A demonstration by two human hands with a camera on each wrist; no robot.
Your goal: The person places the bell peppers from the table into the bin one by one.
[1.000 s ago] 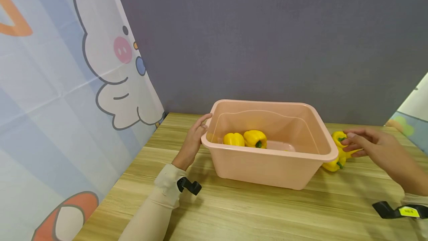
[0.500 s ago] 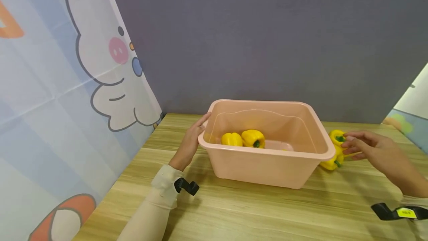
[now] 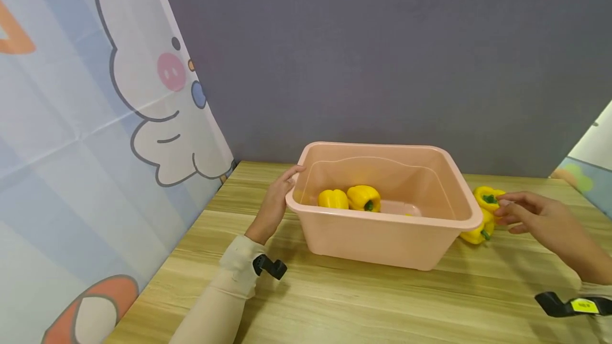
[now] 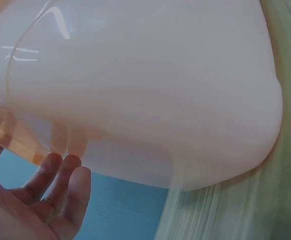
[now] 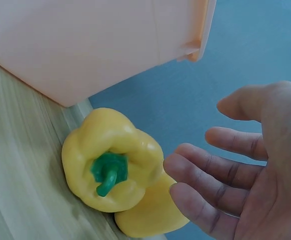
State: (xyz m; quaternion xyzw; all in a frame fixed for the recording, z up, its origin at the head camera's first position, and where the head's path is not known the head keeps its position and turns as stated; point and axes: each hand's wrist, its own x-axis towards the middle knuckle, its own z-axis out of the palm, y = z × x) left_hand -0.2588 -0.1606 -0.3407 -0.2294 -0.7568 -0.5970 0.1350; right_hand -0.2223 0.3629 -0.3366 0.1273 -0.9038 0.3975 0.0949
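In the head view, my left hand (image 3: 273,206) holds the left rim of a pink plastic bin (image 3: 373,238). Seen from the left wrist, fingertips (image 4: 78,180) meet the outer wall just under the rim. Two yellow bell peppers (image 3: 333,199) (image 3: 364,198) lie inside the bin toward its left. Past its right end sit more yellow bell peppers (image 3: 478,230) with green stems. My right hand (image 3: 540,214) hovers beside them, fingers loosely bent and holding nothing. From the right wrist, the fingertips come close to a pepper (image 5: 113,160); whether they touch the one behind it is unclear.
The bin stands on a wood-grain table (image 3: 325,301). A dark grey panel (image 3: 382,57) rises behind it. At the left hangs a cloth with cartoon figures (image 3: 158,84). A small yellow speck shows over the bin's near rim.
The view shifts slightly. My right hand stays by the peppers at the right, its fingers drawing in a little. My left hand keeps its place at the bin's rim.
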